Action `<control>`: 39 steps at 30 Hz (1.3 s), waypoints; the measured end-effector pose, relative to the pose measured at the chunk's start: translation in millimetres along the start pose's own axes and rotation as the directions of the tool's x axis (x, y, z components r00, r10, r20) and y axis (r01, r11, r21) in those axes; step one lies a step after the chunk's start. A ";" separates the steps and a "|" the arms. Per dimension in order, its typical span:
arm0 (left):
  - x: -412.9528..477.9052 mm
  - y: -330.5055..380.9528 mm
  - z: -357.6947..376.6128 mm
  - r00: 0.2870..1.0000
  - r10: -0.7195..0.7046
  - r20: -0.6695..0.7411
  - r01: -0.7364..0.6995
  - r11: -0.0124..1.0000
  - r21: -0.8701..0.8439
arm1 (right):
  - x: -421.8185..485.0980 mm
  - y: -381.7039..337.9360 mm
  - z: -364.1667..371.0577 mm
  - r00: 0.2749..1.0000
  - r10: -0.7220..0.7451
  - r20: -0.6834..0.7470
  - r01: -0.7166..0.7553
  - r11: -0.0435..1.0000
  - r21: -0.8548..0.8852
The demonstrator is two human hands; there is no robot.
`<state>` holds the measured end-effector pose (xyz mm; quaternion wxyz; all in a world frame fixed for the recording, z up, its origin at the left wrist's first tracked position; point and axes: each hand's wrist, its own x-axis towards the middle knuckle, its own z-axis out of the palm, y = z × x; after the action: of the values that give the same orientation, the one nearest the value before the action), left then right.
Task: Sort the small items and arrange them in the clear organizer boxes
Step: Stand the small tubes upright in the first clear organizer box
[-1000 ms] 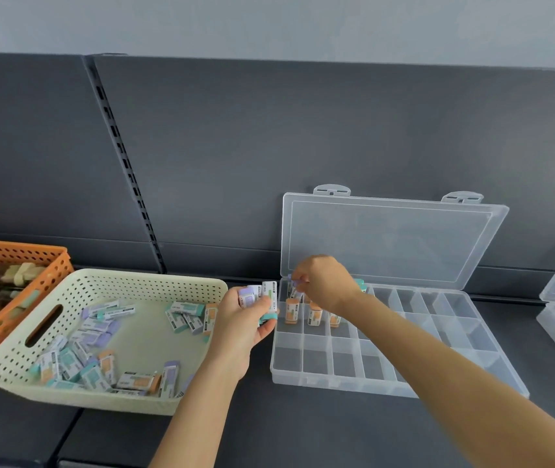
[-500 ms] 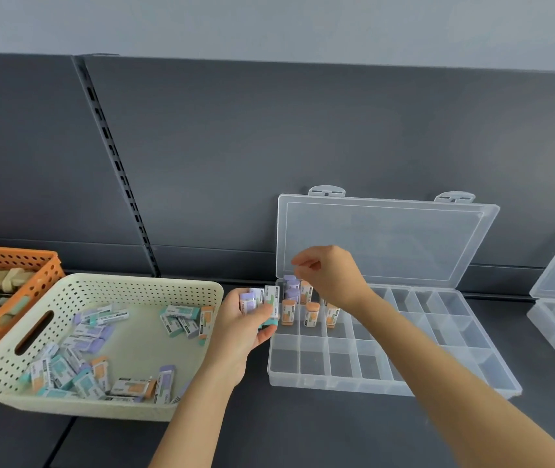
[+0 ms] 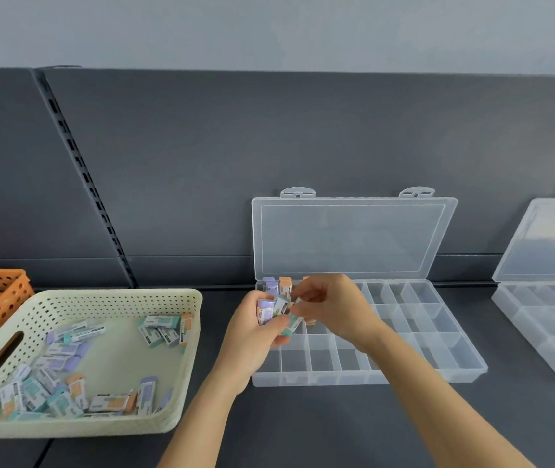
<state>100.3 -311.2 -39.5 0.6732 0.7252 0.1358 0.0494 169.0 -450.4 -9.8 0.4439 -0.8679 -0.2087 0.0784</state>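
Head view. Left hand (image 3: 252,336), frame centre, is curled round a bunch of erasers (image 3: 267,310) at the clear organizer box's (image 3: 455,369) 9 o'clock edge. Right hand (image 3: 333,309) fingertips pinch a teal eraser (image 3: 293,324) touching that bunch. Standing erasers (image 3: 279,287) fill the box's 11 o'clock compartments. Cream basket (image 3: 100,295) with loose erasers (image 3: 67,352) sits at 8 o'clock.
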 end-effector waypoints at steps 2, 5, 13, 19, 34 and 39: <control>0.2 1.7 2.9 1.000 0.010 0.000 -0.010 1.000 0.020 | -4.5 6.7 -8.0 0.996 0.007 -0.094 -0.004 1.000 0.029; 2.4 2.1 4.3 1.000 0.010 -0.013 -0.010 1.000 0.004 | -7.1 21.4 -27.0 0.969 0.071 -0.237 -0.054 0.995 0.080; 6.0 8.6 19.5 0.999 0.007 -0.044 -0.007 1.000 -0.017 | 15.2 54.0 -52.3 0.952 -0.021 -0.306 -0.053 0.971 -0.232; 4.8 9.9 24.6 0.998 -0.012 -0.054 0.009 0.999 -0.051 | 29.2 64.4 -36.5 0.978 -0.139 -0.156 0.059 0.901 -0.429; 0.9 4.5 26.1 0.996 -0.067 -0.061 0.062 0.994 -0.088 | 36.6 71.3 -25.4 0.994 -0.099 -0.049 0.064 0.874 -0.482; 2.7 3.1 27.8 0.996 -0.075 -0.056 0.072 0.996 -0.058 | 28.9 59.6 -36.9 0.982 -0.130 -0.138 0.072 0.928 -0.366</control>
<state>110.4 -337.4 -39.2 0.6906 0.6987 0.1804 0.0492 224.3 -496.1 -34.3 0.2966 -0.9258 -0.2279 -0.0537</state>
